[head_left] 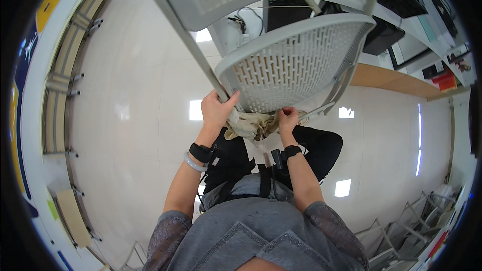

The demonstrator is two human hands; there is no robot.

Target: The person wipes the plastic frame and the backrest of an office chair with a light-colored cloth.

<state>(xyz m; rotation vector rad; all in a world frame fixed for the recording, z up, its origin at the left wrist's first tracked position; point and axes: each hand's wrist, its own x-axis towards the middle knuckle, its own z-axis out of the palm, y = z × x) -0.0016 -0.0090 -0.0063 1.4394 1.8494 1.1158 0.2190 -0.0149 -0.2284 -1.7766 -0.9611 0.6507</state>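
A grey folding chair with a perforated plastic seat and back stands tilted before me. My left hand grips the chair's metal side tube, thumb up, beside a corner of the seat. A crumpled, stained beige cloth lies bunched along the lower edge of the seat, between my hands. My right hand pinches the cloth's right end near a crossbar of the frame; its fingertips are partly hidden.
White shelving with black boxes, cables and a red item stands beyond the chair at the right. Folded tables line the left wall. More folding chairs are at the lower right.
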